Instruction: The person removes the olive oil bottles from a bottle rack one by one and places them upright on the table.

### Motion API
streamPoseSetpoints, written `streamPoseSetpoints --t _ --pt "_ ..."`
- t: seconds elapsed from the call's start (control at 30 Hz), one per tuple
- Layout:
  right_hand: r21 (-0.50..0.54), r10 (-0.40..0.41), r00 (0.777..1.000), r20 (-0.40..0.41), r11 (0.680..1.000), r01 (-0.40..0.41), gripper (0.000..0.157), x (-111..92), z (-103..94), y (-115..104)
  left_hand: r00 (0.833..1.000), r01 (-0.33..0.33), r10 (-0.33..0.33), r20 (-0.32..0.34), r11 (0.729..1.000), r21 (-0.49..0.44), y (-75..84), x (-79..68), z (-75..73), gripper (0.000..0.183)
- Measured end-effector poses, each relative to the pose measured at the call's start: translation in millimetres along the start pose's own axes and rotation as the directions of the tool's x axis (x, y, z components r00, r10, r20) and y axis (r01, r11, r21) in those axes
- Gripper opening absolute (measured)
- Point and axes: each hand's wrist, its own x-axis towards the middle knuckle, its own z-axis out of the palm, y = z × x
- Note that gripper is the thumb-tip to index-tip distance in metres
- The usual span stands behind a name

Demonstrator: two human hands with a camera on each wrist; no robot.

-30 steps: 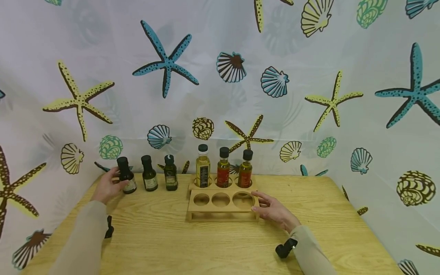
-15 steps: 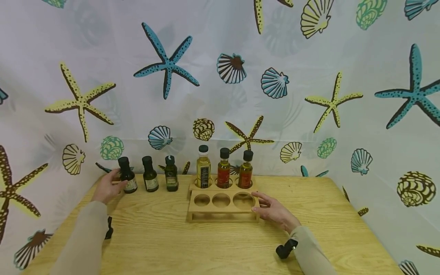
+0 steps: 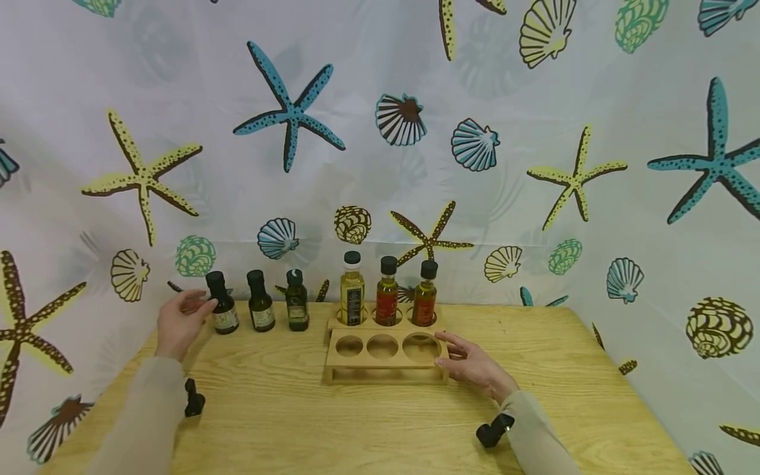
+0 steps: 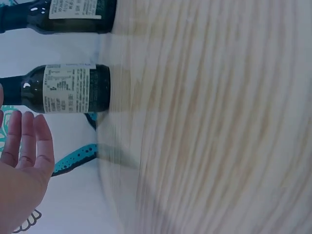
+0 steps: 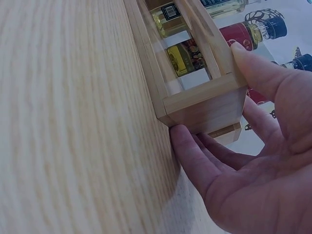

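My left hand (image 3: pixel 180 323) is beside the leftmost of three small dark bottles, its fingers loosely bent. The thumb overlaps the edge of that dark bottle (image 3: pixel 225 316) near its shoulder in the head view. In the left wrist view, several fingers (image 4: pixel 28 139) lie just off the dark bottle's label (image 4: pixel 68 90), and another digit shows at its neck. My right hand (image 3: pixel 475 366) grips the right end of a two-tier wooden bottle rack (image 3: pixel 386 361), thumb on the front edge. Its lower front tier has three round holes; the raised back tier holds three bottles.
A second dark bottle (image 3: pixel 261 310) and a squarish green bottle (image 3: pixel 297 307) stand left of the rack. In the rack are a pale yellow oil bottle (image 3: pixel 352 293) and two red-labelled bottles (image 3: pixel 387 297). A patterned curtain (image 3: pixel 380 165) closes off the table's back and sides.
My left hand has shifted slightly up and left, its fingers looser beside the leftmost bottle. The right hand and the rack have not moved; the head view has tilted very slightly.
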Motion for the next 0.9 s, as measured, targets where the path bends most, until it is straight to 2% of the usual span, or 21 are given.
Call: streamPoseSetpoints --t 0.13,0.27,0.37,0.53,0.73,0.9 --pt "0.002 0.002 1.0 0.0 1.0 -0.002 0.065 0 -0.5 0 0.998 0.05 -0.056 -0.036 0.986 -0.158 6.1 -4.6 3.8 0.05" --pt "0.0 0.0 1.0 -0.002 1.0 0.0 0.065 1 -0.7 0 0.995 0.084 -0.094 -0.016 0.942 -0.326 15.0 -8.5 7.5 0.049" --pt "0.0 0.002 1.0 -0.003 1.0 -0.002 0.066 1 -1.0 1 0.993 0.109 -0.121 -0.006 0.914 -0.39 22.5 -11.6 10.6 0.049" --pt "0.005 0.005 1.0 -0.01 1.0 -0.005 0.066 1 0.1 1 0.995 0.095 -0.098 0.01 0.918 -0.384 32.1 -17.5 15.9 0.048" --pt "0.002 0.002 1.0 -0.01 1.0 -0.002 0.066 1 0.6 1 0.997 0.083 -0.074 0.039 0.899 -0.431 43.3 -21.9 26.9 0.037" --pt "0.007 0.005 1.0 -0.016 1.0 -0.005 0.066 1 1.0 0 0.995 0.087 -0.058 0.076 0.882 -0.463 61.5 -30.5 33.3 0.039"
